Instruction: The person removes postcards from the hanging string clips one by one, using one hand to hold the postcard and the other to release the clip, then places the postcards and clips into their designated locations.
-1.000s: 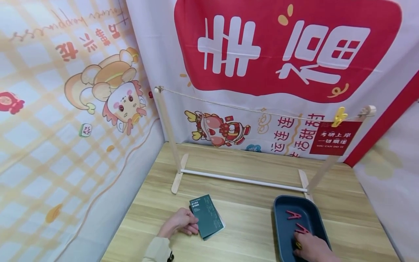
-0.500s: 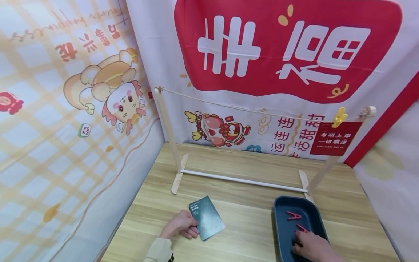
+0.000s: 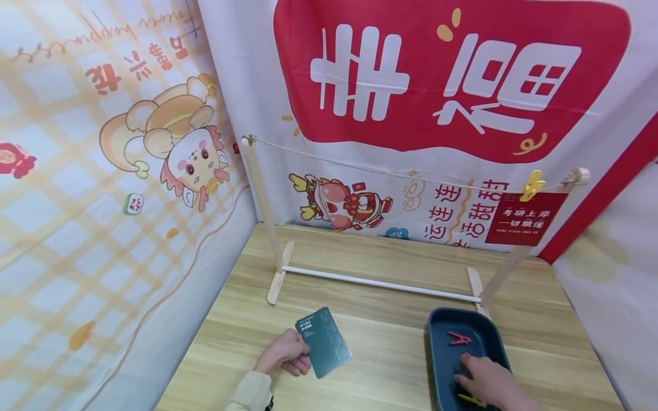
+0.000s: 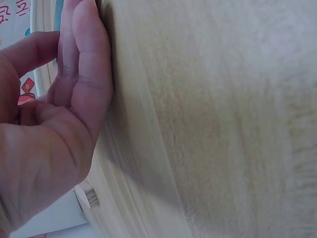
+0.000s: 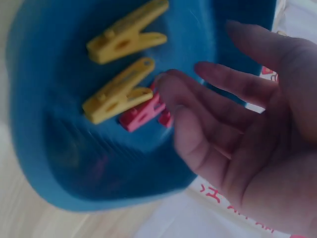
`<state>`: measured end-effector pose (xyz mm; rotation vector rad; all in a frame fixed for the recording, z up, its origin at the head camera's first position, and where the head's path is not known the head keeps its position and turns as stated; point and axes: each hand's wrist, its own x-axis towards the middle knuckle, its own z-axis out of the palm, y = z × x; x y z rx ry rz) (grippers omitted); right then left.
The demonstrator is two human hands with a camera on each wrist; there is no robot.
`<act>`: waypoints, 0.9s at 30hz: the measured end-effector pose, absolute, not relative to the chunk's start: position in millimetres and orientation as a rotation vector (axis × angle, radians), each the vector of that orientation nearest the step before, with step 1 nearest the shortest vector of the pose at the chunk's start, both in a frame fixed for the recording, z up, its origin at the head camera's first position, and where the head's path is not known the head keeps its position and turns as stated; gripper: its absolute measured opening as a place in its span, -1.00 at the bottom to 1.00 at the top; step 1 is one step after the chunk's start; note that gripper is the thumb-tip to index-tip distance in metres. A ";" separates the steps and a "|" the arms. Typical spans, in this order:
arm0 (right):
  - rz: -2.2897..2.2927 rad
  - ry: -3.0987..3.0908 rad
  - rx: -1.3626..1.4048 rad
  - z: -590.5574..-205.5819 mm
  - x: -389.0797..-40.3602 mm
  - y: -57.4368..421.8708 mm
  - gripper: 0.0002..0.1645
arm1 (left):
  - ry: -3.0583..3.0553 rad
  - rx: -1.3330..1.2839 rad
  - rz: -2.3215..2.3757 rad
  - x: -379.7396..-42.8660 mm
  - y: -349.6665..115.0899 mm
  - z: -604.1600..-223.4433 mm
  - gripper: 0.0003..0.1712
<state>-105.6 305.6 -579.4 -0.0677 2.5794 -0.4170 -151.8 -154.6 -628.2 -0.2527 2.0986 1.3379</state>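
Observation:
On the left, a small stack of dark green printed cards (image 3: 325, 342) lies near the table's front. My left hand (image 3: 285, 349) pinches the stack's left edge. In the left wrist view, that hand (image 4: 59, 109) hides most of the cards. My right hand (image 3: 485, 378) reaches into a dark blue tray (image 3: 434, 355), fingers loosely bent and thumb apart. The right wrist view shows two yellow clothespins (image 5: 119, 94) beside the fingers. A red clothespin (image 5: 141, 116) lies partly behind a fingertip; whether they touch I cannot tell. Another red clothespin (image 3: 459, 338) rests farther back.
Behind the cards stands a wooden rack with a white crossbar (image 3: 380, 283) and a string (image 3: 360, 165) along its top. Near the right post, a yellow clothespin (image 3: 532, 185) holds a red card (image 3: 521, 220) on the string. Printed cloths (image 3: 447, 74) hang behind and at the left.
The right hand's fingers have spread and lifted slightly, uncovering a yellow clothespin in the tray. The left hand has stayed at the cards, whose edges now line up more closely.

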 end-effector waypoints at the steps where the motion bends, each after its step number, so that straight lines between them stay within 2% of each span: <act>1: -0.423 2.623 -0.078 -576.6 -106.4 305.7 -0.77 | 2.101 -0.252 1.333 -151.9 -155.0 -627.7 -0.88; 4: -0.494 2.769 -0.109 -566.8 -109.6 306.5 -0.81 | 2.132 -0.223 1.335 -152.9 -154.9 -626.7 -0.88; 13: -0.970 3.168 -0.128 -544.9 -121.0 310.2 -0.75 | 2.319 -0.141 1.540 -163.7 -135.5 -626.9 -0.91; 20: -1.059 3.230 -0.029 -520.1 -128.3 310.6 -0.75 | 2.382 -0.173 1.628 -174.7 -120.5 -612.5 -0.85; 27: -1.091 3.314 -0.104 -500.6 -134.9 315.1 -0.79 | 2.411 -0.087 1.686 -184.5 -108.7 -586.6 -0.76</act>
